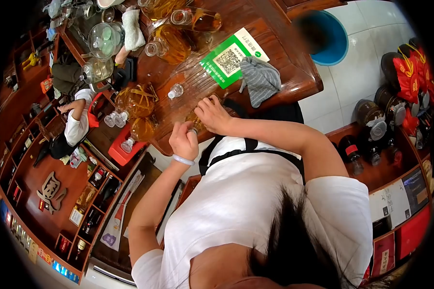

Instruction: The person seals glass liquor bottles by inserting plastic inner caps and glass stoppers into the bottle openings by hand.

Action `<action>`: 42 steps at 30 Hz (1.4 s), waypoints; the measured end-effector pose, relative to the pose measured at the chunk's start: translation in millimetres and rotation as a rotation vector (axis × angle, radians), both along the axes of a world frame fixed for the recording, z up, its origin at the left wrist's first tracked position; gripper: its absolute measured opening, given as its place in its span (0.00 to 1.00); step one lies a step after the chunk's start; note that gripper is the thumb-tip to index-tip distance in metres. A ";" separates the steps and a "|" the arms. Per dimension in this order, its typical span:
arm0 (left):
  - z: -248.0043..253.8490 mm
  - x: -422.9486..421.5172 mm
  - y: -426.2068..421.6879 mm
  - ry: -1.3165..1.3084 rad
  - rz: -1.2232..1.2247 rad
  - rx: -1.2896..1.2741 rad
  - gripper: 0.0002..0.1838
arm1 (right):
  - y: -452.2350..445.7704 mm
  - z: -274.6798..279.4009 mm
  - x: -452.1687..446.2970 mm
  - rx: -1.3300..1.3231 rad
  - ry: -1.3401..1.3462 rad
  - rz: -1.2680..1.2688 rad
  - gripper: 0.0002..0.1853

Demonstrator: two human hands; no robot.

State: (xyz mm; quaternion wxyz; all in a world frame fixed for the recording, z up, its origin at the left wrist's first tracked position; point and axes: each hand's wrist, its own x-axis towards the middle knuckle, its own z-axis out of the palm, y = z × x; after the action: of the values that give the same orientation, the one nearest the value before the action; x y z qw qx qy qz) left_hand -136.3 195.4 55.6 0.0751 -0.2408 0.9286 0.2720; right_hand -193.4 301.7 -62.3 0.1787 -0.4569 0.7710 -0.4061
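Presently finding the left hand (184,139) curling its fingers inward just beside the mouth of a bottle (192,117) of amber liquid; being unable to tell pinching from mere touching. Finding the right hand (213,114) bending its fingers over the same bottle; being unable to confirm a full grasp, with the hand hiding much of the glass. Placing the bottle between and beneath both hands, at the near edge of the dark wooden bench (299,72). Noting a pale bracelet (183,160) circling the left wrist.

Recording a small clear stopper-like piece (176,90) sitting on bare wood, ahead of the hands and apart from both. Logging a cluster of amber-filled bottles (139,102) standing close together to the left, near a red container (122,150). Counting further amber bottles (172,44) farther ahead, near a rolled white cloth (131,30) and a clear glass bowl (101,41).

Observing a green card (228,59) bearing a QR code and lying flat beyond the right hand, with a grey cloth (261,81) covering one corner. Seeing a blue bucket (336,37) standing on the pale tiled floor (359,60), past the bench's right end. Also noting a co-worker (77,126) in a white top staying well apart at far left.
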 end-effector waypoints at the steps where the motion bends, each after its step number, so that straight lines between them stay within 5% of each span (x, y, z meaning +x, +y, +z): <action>1: 0.9 -1.2 -2.9 -0.045 -0.110 -0.021 0.11 | -0.1 -0.3 0.2 -0.002 0.006 -0.003 0.16; 8: 5.8 -17.6 -21.8 -0.160 -0.677 0.003 0.14 | -2.4 -5.8 4.1 0.001 0.001 -0.014 0.17; 15: 2.5 -24.1 -28.1 -0.120 -0.825 0.058 0.17 | 0.2 -4.1 1.1 0.008 0.012 0.008 0.19; 30: -2.0 -2.8 -3.5 -0.013 -0.105 0.022 0.09 | -1.6 2.2 2.3 -0.026 -0.035 -0.056 0.17; 36: -17.6 7.7 11.7 0.075 0.506 0.084 0.11 | -3.0 -0.3 1.5 -0.056 -0.001 -0.066 0.17; 42: -21.6 14.6 10.8 0.131 0.562 0.185 0.13 | -1.6 1.0 0.5 -0.023 0.029 -0.052 0.14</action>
State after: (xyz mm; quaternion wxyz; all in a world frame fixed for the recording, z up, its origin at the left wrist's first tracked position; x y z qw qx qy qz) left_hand -121.8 206.3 34.0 -0.0416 -0.4623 0.7999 0.3804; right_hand -192.9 300.1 -61.2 0.1516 -0.4448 0.7803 -0.4127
